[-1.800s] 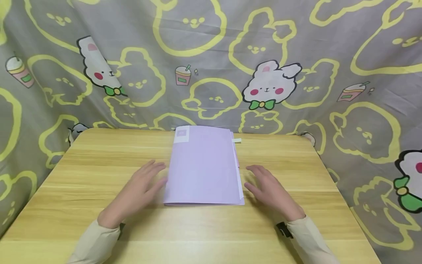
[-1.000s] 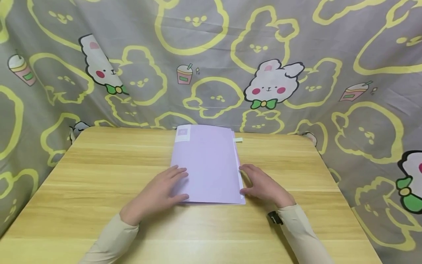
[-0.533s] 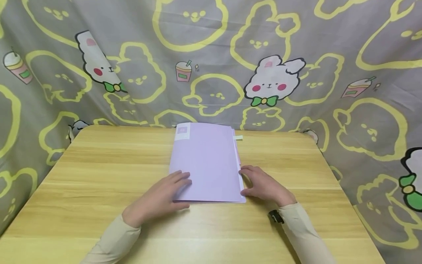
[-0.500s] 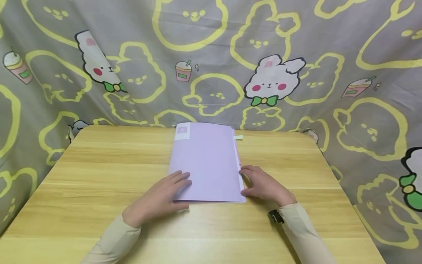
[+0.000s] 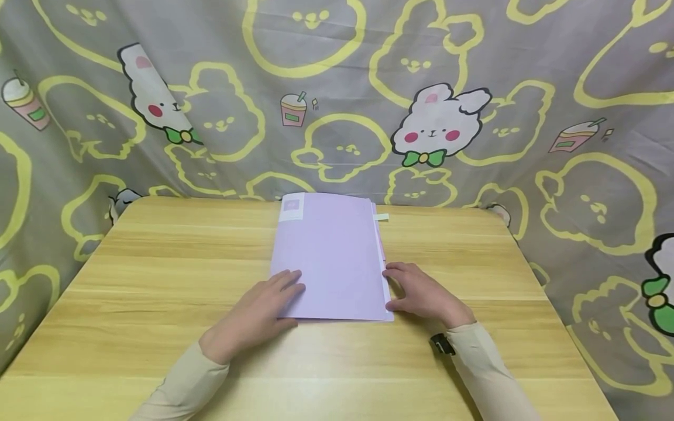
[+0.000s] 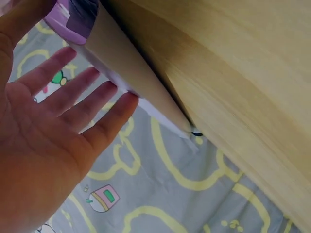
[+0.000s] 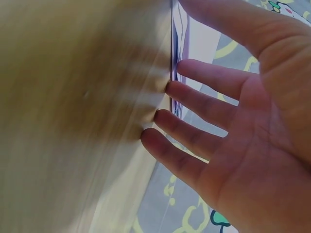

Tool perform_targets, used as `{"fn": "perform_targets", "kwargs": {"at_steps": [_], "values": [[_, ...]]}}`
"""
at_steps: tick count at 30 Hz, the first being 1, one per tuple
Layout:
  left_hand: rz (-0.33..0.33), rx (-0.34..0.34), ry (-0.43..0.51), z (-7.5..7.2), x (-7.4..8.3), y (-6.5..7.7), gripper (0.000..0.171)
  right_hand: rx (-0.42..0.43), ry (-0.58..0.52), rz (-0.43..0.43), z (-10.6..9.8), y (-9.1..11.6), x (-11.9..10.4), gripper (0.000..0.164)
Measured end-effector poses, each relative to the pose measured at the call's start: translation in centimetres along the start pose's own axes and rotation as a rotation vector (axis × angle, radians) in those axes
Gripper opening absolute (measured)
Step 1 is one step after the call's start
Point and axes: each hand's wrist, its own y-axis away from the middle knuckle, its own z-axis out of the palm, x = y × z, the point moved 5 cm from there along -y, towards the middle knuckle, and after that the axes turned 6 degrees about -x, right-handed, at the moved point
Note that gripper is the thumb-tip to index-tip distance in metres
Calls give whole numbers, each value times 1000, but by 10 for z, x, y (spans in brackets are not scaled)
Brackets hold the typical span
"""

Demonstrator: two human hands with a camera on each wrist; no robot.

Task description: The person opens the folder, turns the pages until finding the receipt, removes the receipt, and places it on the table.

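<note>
A closed lilac folder lies flat on the table, a white label on its upper left corner. White sheets and a pale tab stick out along its right side. My left hand is at the folder's lower left edge, its spread fingers overlapping the cover. In the left wrist view its straight fingertips reach the folder's spine. On the other side, my right hand has its fingertips right at the folder's right edge. The right wrist view shows those fingers extended beside the page edges, with nothing gripped.
The wooden table extends on both sides of the folder. A grey curtain with yellow bear outlines hangs behind and beside it. A black wrist device sits at the right sleeve.
Both hands have moved inward from beside the folder to its left and right edges. Over the last half second they have stayed nearly still, and the head view has tilted slightly.
</note>
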Motion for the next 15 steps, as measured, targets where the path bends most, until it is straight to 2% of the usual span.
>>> {"fn": "perform_targets", "kwargs": {"at_steps": [9, 15], "values": [[33, 14, -6, -2, -4, 0, 61, -4, 12, 3, 0, -1, 0, 64], [75, 46, -3, -10, -7, 4, 61, 6, 15, -11, 0, -1, 0, 62]]}}
